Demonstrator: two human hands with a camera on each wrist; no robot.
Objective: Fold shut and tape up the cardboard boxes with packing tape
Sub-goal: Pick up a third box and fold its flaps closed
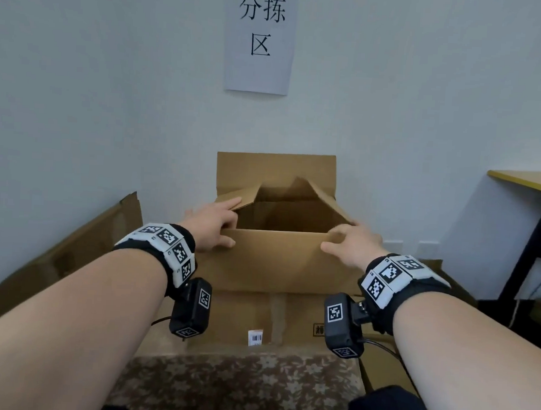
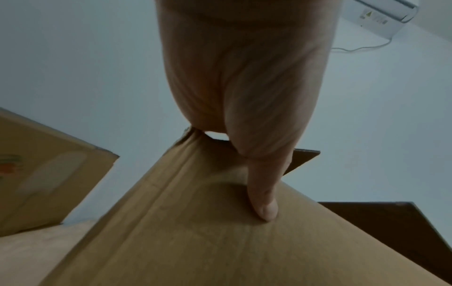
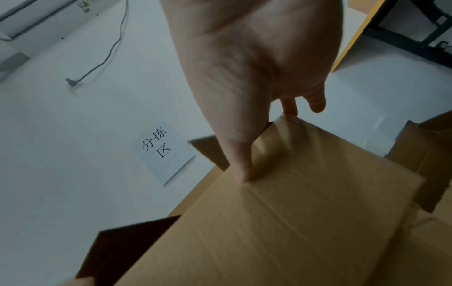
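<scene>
left hand (image 1: 213,225): pinches the near flap (image 1: 275,258) at its left corner, thumb outside, fingers over the edge | right hand (image 1: 353,243): pinches the same flap's right corner | cardboard box (image 1: 275,211): open between both grips; far flap upright; side flaps leaning inward

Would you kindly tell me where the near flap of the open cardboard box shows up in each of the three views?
Head: the near flap lies centre frame, between the left hand and right hand.
Left wrist: it fills the lower middle, the thumb pressing on it.
Right wrist: it fills the lower right.
Shared landmark: the paper sign on the wall; the left wrist view misses it.
</scene>
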